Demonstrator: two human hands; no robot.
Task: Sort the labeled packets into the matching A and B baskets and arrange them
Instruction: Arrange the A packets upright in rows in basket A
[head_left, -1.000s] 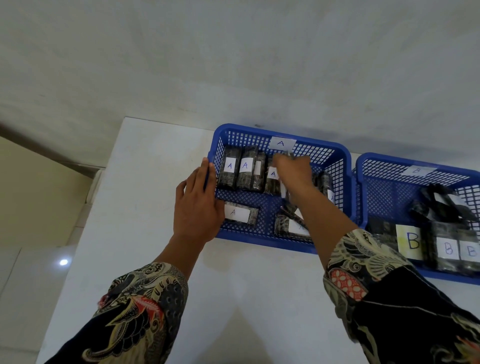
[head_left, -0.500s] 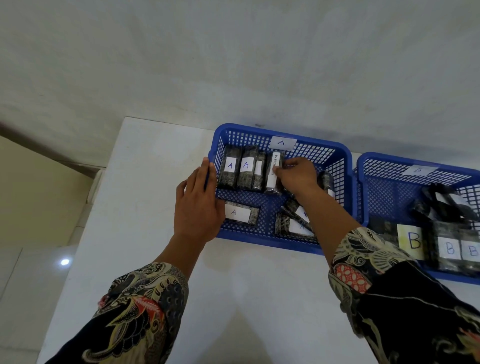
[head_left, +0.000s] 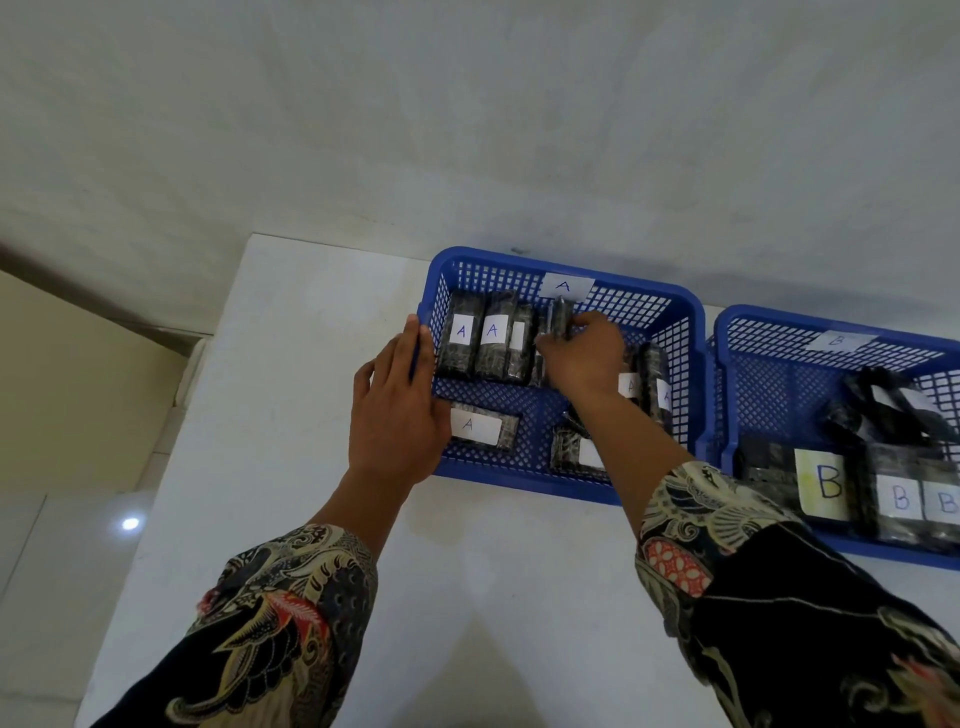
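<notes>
Two blue mesh baskets stand side by side on the white table. Basket A (head_left: 649, 299) holds dark packets with white A labels: several stand in a row at its back left (head_left: 460, 335), one lies flat at the front left (head_left: 480, 427), others lean at the right (head_left: 655, 387). My right hand (head_left: 584, 356) reaches into basket A and pinches an upright packet (head_left: 558, 317) at the end of that row. My left hand (head_left: 397, 410) lies flat against basket A's left wall and rim. Basket B (head_left: 769, 332) holds packets labeled B (head_left: 901, 496).
The table (head_left: 291, 415) ends at its left edge, with tiled floor (head_left: 62, 545) below. A plain wall (head_left: 467, 130) rises right behind the baskets. Part of basket B runs out of view at the right.
My right hand has drawn the upright packet a little to the right and turned it edge-on beside the standing row. My left hand and both baskets have stayed put.
</notes>
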